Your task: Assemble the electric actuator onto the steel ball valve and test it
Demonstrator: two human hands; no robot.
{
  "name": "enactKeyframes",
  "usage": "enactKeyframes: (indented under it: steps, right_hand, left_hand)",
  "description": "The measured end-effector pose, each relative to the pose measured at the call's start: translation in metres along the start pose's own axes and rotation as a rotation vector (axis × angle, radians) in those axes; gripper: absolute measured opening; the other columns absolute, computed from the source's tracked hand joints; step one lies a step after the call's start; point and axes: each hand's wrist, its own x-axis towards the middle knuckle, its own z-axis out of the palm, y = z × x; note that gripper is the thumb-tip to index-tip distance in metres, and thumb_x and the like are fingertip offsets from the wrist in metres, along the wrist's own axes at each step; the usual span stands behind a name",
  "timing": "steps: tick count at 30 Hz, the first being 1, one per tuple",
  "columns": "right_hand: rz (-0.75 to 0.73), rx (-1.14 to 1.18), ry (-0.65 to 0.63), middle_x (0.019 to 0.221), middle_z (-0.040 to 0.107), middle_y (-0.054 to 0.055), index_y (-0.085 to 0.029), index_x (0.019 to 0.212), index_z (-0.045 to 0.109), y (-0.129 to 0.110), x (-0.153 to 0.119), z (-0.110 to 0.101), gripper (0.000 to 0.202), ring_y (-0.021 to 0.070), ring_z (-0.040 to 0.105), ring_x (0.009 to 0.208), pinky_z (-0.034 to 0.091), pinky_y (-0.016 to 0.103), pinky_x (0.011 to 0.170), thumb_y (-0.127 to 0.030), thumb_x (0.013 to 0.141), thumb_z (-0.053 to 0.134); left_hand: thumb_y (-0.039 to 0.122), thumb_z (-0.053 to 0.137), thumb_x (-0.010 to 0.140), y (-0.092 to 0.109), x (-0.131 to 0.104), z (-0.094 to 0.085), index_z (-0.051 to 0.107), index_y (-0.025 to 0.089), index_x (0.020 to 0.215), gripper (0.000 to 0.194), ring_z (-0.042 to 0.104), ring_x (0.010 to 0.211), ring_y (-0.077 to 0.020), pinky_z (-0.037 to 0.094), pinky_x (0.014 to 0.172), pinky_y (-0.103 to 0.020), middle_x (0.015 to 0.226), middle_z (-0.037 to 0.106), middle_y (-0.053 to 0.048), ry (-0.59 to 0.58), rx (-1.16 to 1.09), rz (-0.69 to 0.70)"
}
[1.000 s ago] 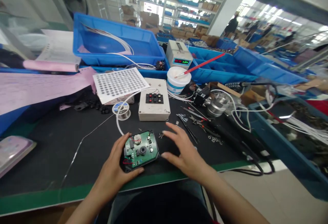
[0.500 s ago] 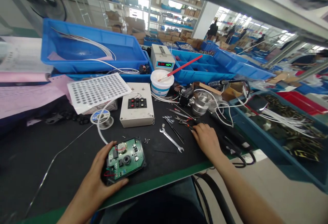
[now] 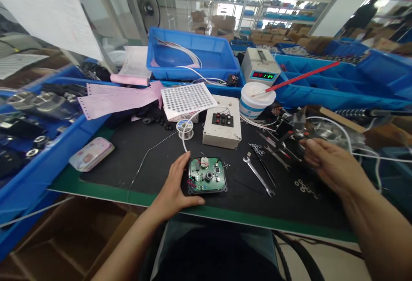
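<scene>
My left hand (image 3: 175, 188) grips the left side of a green circuit board (image 3: 214, 179) in a black housing, fingers at the back and thumb along the front. A white cable runs behind that hand. My right hand (image 3: 328, 156) is raised at the right, closed on pliers (image 3: 298, 134) with dark and red handles, partly blurred. Below it lie several small metal nuts (image 3: 302, 184). Between the hands rest a wrench (image 3: 258, 176), black tweezers (image 3: 265, 167) and a few small screws (image 3: 226, 165).
A solder spool (image 3: 185, 129) and a white switch box (image 3: 222, 131) stand behind the board. Further back are a tub with a red brush (image 3: 254, 103), a power supply (image 3: 261, 68) and a blue bin (image 3: 189, 73). A pink-and-white case (image 3: 92, 154) lies left.
My view has swung left. My right hand has lifted from the mat with the pliers, uncovering the nuts. My left hand stays on the circuit board, which now sits straighter.
</scene>
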Motion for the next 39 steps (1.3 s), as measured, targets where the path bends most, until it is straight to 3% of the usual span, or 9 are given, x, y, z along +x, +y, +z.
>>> enactKeyframes:
  steps: [4,7,10,16,20,25,27,30,39]
  right_hand:
    - [0.118,0.533,0.017,0.076,0.057,0.004,-0.024,0.058,0.052,-0.02,-0.02,0.016,0.031,0.0173,0.06,0.079,0.049,0.03,0.062,-0.04,0.084,0.057]
    - [0.115,0.784,-0.036,0.114,0.06,0.004,-0.021,0.054,0.037,-0.037,-0.041,0.033,0.041,0.0251,0.048,0.121,0.046,0.046,0.091,-0.041,0.09,0.039]
    - [0.066,0.895,-0.076,0.114,0.059,0.002,-0.022,0.057,0.033,-0.05,-0.057,0.046,0.042,0.0283,0.043,0.125,0.042,0.06,0.092,-0.043,0.092,0.027]
    - [-0.157,0.366,-0.18,0.096,0.058,0.006,-0.026,0.077,0.051,-0.057,-0.061,0.065,0.033,0.0213,0.06,0.075,0.054,0.041,0.059,-0.043,0.093,0.028]
    - [-0.407,-0.217,-0.264,0.1,0.059,0.007,-0.023,0.094,0.059,-0.065,-0.062,0.08,0.012,0.0226,0.059,0.091,0.052,0.035,0.074,-0.032,0.086,0.055]
    - [-0.801,-0.45,-0.005,0.116,0.054,0.008,-0.029,0.133,0.04,-0.088,-0.06,0.091,0.053,0.0233,0.055,0.103,0.049,0.037,0.083,-0.017,0.085,0.056]
    - [-0.883,-0.554,-0.087,0.113,0.055,0.007,-0.032,0.135,0.041,-0.094,-0.056,0.093,0.054,0.0236,0.057,0.097,0.05,0.038,0.078,-0.017,0.085,0.056]
    - [-0.84,-0.663,-0.329,0.105,0.059,0.008,-0.029,0.13,0.049,-0.099,-0.05,0.093,0.042,0.0226,0.059,0.091,0.052,0.036,0.072,-0.022,0.089,0.051]
    - [-0.785,-0.61,-0.214,0.103,0.06,0.008,-0.027,0.13,0.048,-0.102,-0.048,0.099,0.044,0.0227,0.059,0.091,0.052,0.037,0.074,-0.015,0.088,0.05]
  left_hand:
    - [0.055,0.072,0.065,0.002,-0.001,-0.002,0.015,0.028,0.144,0.101,0.026,0.135,-0.0338,0.031,0.108,-0.053,0.148,0.024,-0.014,-0.008,-0.045,0.011]
    - [0.055,0.072,0.064,0.006,0.006,-0.003,0.016,0.025,0.144,0.102,0.022,0.137,-0.0344,0.023,0.112,-0.054,0.149,0.023,-0.015,-0.064,-0.059,0.008]
    - [0.053,0.073,0.065,0.009,0.012,-0.003,0.018,0.023,0.144,0.101,0.023,0.137,-0.0351,0.02,0.112,-0.055,0.147,0.025,-0.016,-0.108,-0.083,0.004]
    - [0.049,0.073,0.066,0.004,0.013,-0.001,0.021,0.024,0.143,0.096,0.028,0.135,-0.0345,0.025,0.111,-0.054,0.143,0.03,-0.016,-0.091,-0.099,0.004]
    - [0.048,0.073,0.067,0.001,0.013,0.0,0.022,0.024,0.142,0.094,0.031,0.134,-0.0341,0.028,0.11,-0.053,0.143,0.031,-0.016,-0.077,-0.085,0.005]
    - [0.047,0.074,0.066,0.003,0.013,-0.001,0.021,0.023,0.142,0.095,0.033,0.133,-0.0328,0.029,0.11,-0.051,0.14,0.034,-0.015,-0.062,-0.084,-0.004]
    - [0.046,0.074,0.067,0.005,0.014,-0.001,0.02,0.023,0.142,0.096,0.034,0.132,-0.0319,0.029,0.11,-0.05,0.139,0.036,-0.015,-0.061,-0.088,0.0]
    - [0.046,0.073,0.067,0.005,0.014,-0.002,0.019,0.022,0.142,0.095,0.034,0.131,-0.0316,0.03,0.11,-0.05,0.139,0.036,-0.015,-0.07,-0.092,-0.006]
    - [0.047,0.073,0.067,0.001,0.014,-0.001,0.018,0.023,0.141,0.095,0.033,0.132,-0.0319,0.029,0.109,-0.052,0.14,0.034,-0.015,-0.081,-0.097,-0.004]
